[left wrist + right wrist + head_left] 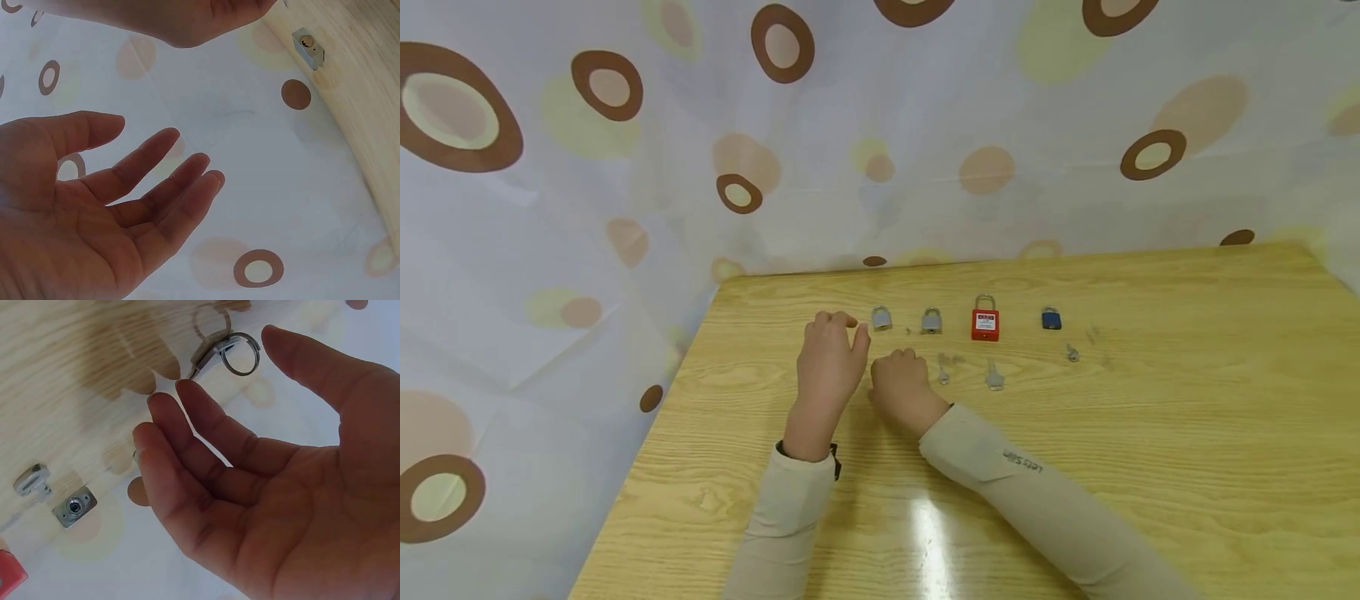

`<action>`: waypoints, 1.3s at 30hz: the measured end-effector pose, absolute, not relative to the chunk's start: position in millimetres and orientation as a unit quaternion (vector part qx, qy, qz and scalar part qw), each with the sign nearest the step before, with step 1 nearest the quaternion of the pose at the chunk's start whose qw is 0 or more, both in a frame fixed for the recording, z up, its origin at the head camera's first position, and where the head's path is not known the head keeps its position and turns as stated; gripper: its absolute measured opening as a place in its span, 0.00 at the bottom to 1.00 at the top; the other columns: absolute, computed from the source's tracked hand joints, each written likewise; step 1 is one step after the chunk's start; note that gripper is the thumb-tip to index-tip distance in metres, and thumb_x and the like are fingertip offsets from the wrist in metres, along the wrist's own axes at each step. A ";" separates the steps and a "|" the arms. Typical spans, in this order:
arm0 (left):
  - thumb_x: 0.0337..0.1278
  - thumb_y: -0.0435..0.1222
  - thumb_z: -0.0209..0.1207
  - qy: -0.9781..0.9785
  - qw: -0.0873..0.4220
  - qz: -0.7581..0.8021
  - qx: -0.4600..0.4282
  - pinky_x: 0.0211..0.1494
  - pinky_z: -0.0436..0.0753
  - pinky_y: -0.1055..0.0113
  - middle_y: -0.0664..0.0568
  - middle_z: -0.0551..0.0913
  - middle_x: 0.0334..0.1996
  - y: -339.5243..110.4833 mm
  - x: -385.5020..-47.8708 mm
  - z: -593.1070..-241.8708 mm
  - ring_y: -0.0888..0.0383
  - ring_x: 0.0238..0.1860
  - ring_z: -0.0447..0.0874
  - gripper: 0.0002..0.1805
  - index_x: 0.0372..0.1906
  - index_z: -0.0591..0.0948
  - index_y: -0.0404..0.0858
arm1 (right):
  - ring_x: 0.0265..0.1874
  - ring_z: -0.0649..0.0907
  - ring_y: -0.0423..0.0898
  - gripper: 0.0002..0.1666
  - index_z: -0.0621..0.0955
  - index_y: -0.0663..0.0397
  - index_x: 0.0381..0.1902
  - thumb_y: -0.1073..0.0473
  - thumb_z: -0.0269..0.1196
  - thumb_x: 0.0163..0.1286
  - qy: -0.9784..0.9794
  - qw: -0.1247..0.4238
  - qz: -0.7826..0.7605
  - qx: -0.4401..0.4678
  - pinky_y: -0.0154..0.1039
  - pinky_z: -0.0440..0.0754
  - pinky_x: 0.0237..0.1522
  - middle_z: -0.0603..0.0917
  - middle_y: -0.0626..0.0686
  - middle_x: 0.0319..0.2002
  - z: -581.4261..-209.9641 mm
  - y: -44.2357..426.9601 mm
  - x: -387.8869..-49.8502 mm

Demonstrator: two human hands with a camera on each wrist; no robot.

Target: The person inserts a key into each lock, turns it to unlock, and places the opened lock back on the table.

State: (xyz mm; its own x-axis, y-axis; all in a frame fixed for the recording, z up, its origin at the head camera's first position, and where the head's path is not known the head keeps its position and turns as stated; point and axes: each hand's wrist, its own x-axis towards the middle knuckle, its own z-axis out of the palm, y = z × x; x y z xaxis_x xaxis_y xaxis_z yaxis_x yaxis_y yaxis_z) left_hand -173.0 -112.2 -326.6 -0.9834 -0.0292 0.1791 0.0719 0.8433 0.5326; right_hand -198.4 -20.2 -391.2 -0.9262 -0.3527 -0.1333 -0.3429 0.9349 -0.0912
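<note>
My left hand (831, 362) is held over the table at the left, and in the left wrist view its fingers are spread and loosely bent, with nothing in them. Beside it, my right hand (902, 387) is low over the wood, palm empty, fingers relaxed in the right wrist view. Just off its index fingertip lies a key with a split ring (240, 354); whether they touch I cannot tell. Nearest to the left hand is a grey padlock (882, 318). A second grey padlock (932, 321) stands to its right, then a red padlock (985, 323) and a blue padlock (1051, 318).
In front of the padlocks lie a small key (943, 377), a larger key (995, 379) and another key (1072, 353) at the right. The wooden table (1150, 467) meets a patterned sheet (925, 208) at its back and left edges.
</note>
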 end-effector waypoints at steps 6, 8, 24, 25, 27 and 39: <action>0.69 0.39 0.54 -0.955 0.096 -0.279 -0.014 0.38 0.82 0.53 0.36 0.76 0.51 -111.4 -172.7 -326.1 0.42 0.51 0.74 0.16 0.50 0.80 0.30 | 0.37 0.81 0.53 0.13 0.83 0.60 0.42 0.56 0.59 0.71 0.981 0.068 -0.017 -0.183 0.46 0.82 0.41 0.82 0.59 0.35 -393.3 -21.5 -199.8; 0.69 0.39 0.54 -0.955 0.098 -0.278 -0.015 0.38 0.82 0.53 0.36 0.76 0.51 -111.4 -172.6 -326.0 0.42 0.51 0.74 0.16 0.50 0.81 0.30 | 0.37 0.81 0.53 0.11 0.83 0.60 0.42 0.59 0.58 0.71 0.981 0.072 -0.020 -0.180 0.46 0.82 0.40 0.82 0.59 0.34 -393.1 -21.5 -200.1; 0.69 0.39 0.53 -0.957 0.096 -0.275 -0.013 0.38 0.82 0.53 0.36 0.76 0.50 -112.4 -173.4 -326.5 0.43 0.50 0.74 0.16 0.50 0.80 0.30 | 0.40 0.79 0.54 0.11 0.82 0.63 0.42 0.60 0.63 0.67 0.979 0.098 -0.092 -0.152 0.46 0.81 0.39 0.80 0.60 0.37 -397.9 -20.8 -210.8; 0.70 0.39 0.53 -0.957 0.094 -0.275 -0.013 0.38 0.81 0.53 0.36 0.76 0.51 -112.3 -173.3 -326.3 0.43 0.50 0.74 0.17 0.50 0.80 0.30 | 0.40 0.79 0.54 0.11 0.82 0.63 0.42 0.60 0.63 0.67 0.979 0.099 -0.096 -0.151 0.47 0.81 0.40 0.81 0.59 0.37 -398.2 -20.6 -211.5; 0.70 0.39 0.53 -0.957 0.091 -0.275 -0.012 0.39 0.81 0.53 0.36 0.76 0.51 -112.2 -173.4 -326.4 0.43 0.50 0.74 0.17 0.50 0.80 0.30 | 0.40 0.79 0.54 0.11 0.82 0.62 0.42 0.60 0.64 0.66 0.978 0.101 -0.107 -0.146 0.47 0.82 0.39 0.81 0.59 0.37 -399.1 -20.0 -212.8; 0.69 0.38 0.54 -0.957 0.091 -0.276 -0.007 0.38 0.81 0.53 0.36 0.76 0.50 -112.0 -173.4 -326.1 0.43 0.50 0.74 0.16 0.50 0.80 0.30 | 0.40 0.82 0.58 0.15 0.81 0.66 0.40 0.59 0.69 0.61 0.965 0.130 -0.190 -0.124 0.48 0.83 0.40 0.83 0.57 0.34 -400.3 -11.7 -215.3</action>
State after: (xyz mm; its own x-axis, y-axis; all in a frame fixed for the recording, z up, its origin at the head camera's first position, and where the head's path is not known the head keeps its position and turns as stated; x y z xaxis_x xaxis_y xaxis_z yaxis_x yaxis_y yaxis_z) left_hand -173.4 -112.0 -326.1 -0.9834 -0.0363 0.1779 0.0641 0.8471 0.5276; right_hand -215.3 -11.7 -400.3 -0.9350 -0.2896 -0.2045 -0.1904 0.8968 -0.3994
